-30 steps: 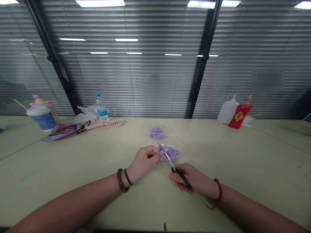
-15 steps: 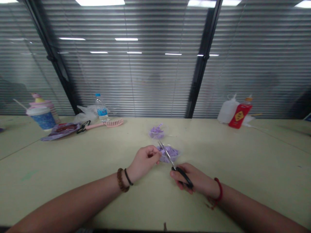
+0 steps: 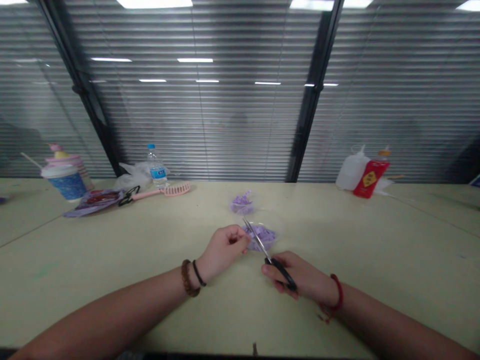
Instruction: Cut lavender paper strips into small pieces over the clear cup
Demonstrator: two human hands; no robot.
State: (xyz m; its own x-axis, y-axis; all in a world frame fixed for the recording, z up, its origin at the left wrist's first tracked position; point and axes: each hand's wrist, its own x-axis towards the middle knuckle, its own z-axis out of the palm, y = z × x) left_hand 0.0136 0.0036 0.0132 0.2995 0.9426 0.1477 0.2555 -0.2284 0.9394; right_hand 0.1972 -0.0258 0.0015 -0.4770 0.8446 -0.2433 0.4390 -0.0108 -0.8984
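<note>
My right hand [image 3: 287, 275] grips a pair of scissors [image 3: 282, 272] by the black handles. Their slim metal blades point up and left, nearly together, just right of my left fingertips. My left hand [image 3: 227, 247] is pinched closed; what its fingertips hold is too small to make out against the purple behind. Beyond the blades sits a clear bowl [image 3: 268, 245] of purple cut pieces, partly hidden by the scissors and my left fingers. A second small clear bowl [image 3: 242, 211] with purple bits stands farther back.
At the back left are a blue cup [image 3: 67, 184], a purple package [image 3: 93, 201], a pink hairbrush [image 3: 176, 189], a water bottle [image 3: 157, 171] and a crumpled plastic bag [image 3: 135, 176]. A white squeeze bottle [image 3: 351, 171] and a red bottle [image 3: 370, 179] stand at the back right.
The scissors and my right hand have shifted very slightly left. A pale purple bit by my left fingertips no longer shows distinctly. The bowls stay put.
</note>
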